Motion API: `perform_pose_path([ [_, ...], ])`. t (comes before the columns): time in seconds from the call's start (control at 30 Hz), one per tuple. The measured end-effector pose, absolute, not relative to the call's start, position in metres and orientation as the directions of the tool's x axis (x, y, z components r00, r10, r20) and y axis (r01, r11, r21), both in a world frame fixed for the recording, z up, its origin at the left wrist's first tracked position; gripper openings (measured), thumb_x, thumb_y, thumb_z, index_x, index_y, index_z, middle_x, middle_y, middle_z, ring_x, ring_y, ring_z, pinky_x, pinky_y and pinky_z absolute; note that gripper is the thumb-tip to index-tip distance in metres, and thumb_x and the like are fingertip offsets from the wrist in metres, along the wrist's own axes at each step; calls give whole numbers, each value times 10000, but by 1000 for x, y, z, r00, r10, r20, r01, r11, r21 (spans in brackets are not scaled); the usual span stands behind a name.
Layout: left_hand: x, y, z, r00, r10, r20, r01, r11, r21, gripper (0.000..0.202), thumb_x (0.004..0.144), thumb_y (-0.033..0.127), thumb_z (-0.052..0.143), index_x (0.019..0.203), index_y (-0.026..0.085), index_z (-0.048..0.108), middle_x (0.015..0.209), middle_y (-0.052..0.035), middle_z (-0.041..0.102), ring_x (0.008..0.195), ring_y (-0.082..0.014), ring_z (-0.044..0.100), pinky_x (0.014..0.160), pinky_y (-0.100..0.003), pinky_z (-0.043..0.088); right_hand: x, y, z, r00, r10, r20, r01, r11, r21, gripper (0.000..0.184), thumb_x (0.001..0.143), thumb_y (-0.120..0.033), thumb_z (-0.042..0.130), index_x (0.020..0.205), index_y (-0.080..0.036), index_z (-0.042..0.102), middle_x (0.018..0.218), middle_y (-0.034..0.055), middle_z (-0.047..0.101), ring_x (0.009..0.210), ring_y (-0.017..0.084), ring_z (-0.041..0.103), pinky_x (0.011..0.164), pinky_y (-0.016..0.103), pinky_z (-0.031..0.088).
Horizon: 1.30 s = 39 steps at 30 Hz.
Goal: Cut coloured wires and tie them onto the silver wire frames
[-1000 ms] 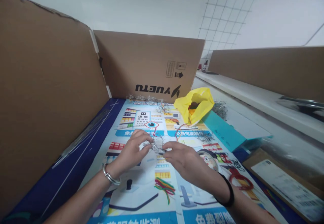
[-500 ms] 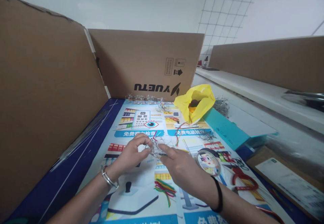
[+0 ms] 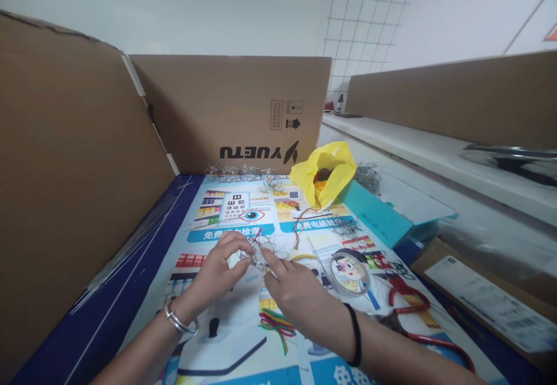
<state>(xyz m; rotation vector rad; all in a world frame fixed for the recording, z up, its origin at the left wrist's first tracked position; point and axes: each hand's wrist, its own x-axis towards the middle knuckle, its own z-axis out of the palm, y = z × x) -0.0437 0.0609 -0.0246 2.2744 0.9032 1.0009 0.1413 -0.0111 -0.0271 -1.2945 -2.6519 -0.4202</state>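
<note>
A loose tangle of thin silvery wire (image 3: 275, 247) sits between my hands over the printed sheet, with a bit of red thread at its top. My left hand (image 3: 226, 266) pinches the wire's left side between thumb and fingertips. From the right, my right hand (image 3: 296, 292) has its fingertips closed on the same tangle, its thumb partly hidden. Just below lies a small bundle of red, yellow and green cords (image 3: 277, 324). A clear round tape roll (image 3: 369, 278) rests to the right of my right hand.
Red-handled scissors (image 3: 411, 304) lie by my right forearm. Farther back are an open yellow bag (image 3: 343, 162), a turquoise box (image 3: 374, 214) and more wire tangles (image 3: 348, 226). Cardboard panels (image 3: 226, 106) stand behind and at left. A brown parcel (image 3: 483, 292) is at right.
The whole view has shifted, so everything appears a little farther left. My hands stay at the wire tangle, with small finger movements; more of the scissors shows.
</note>
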Motion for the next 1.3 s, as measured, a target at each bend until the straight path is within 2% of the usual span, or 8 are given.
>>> perform_pose_path([
  [0.13, -43, 61, -25, 523, 727, 446, 367, -663, 652, 76, 795, 136, 519, 793, 199, 560, 869, -30, 550, 903, -179, 502, 832, -333, 410, 143, -12, -29, -602, 756, 259, 798, 583, 152, 159, 824, -56, 438, 893, -103, 574, 1352, 217, 424, 832, 234, 603, 617, 359, 510],
  [0.27, -43, 61, -24, 521, 736, 433, 367, -651, 665, 78, 792, 132, 519, 779, 197, 559, 870, -31, 550, 901, -178, 505, 833, -334, 412, 143, -11, -28, -577, 774, 260, 816, 556, 155, 171, 827, -53, 426, 921, -95, 563, 1368, 250, 385, 819, 241, 602, 605, 368, 509],
  [0.63, -37, 56, -21, 537, 707, 461, 414, -697, 586, 110, 763, 114, 515, 753, 206, 575, 819, -23, 565, 862, -187, 504, 807, -336, 411, 143, -9, -29, -510, 840, 188, 860, 505, 75, 182, 849, -105, 424, 959, -132, 566, 1371, 241, 372, 864, 254, 603, 626, 347, 487],
  [0.7, -37, 56, -22, 534, 728, 429, 427, -671, 607, 108, 751, 112, 519, 745, 206, 572, 810, -16, 566, 853, -185, 505, 810, -338, 409, 144, -9, -27, -518, 834, 189, 855, 513, 74, 177, 848, -99, 432, 957, -139, 566, 1304, 212, 447, 858, 236, 591, 643, 336, 476],
  [0.8, -39, 58, -22, 531, 761, 374, 433, -622, 652, 105, 728, 107, 522, 725, 201, 566, 807, -6, 563, 852, -181, 508, 818, -339, 404, 146, -8, -24, -520, 836, 172, 853, 519, 57, 142, 833, -95, 468, 906, -160, 571, 1095, 143, 555, 800, 207, 569, 622, 303, 457],
  [0.97, -41, 61, -20, 532, 800, 277, 373, -515, 771, 107, 694, 93, 504, 697, 189, 551, 789, 1, 544, 822, -163, 518, 789, -308, 408, 149, -6, -18, -506, 846, 168, 860, 510, 20, 152, 821, -69, 461, 843, -167, 575, 958, 91, 559, 747, 184, 547, 562, 265, 419],
  [1.1, -43, 64, -18, 528, 834, 162, 306, -364, 880, 62, 678, 126, 523, 692, 181, 546, 767, -2, 530, 748, -145, 509, 703, -274, 414, 155, -2, -15, -509, 833, 216, 838, 537, -97, 200, 804, -25, 434, 805, -149, 591, 932, 70, 560, 726, 147, 539, 580, 238, 427],
  [1.3, -48, 69, -23, 564, 825, 35, 199, -177, 964, 32, 697, 162, 561, 727, 169, 551, 697, 16, 521, 647, -110, 478, 616, -231, 384, 164, 7, -14, -509, 769, 388, 608, 640, -471, 218, 866, -100, 436, 837, -164, 642, 974, 69, 592, 921, 147, 561, 811, 272, 471],
])
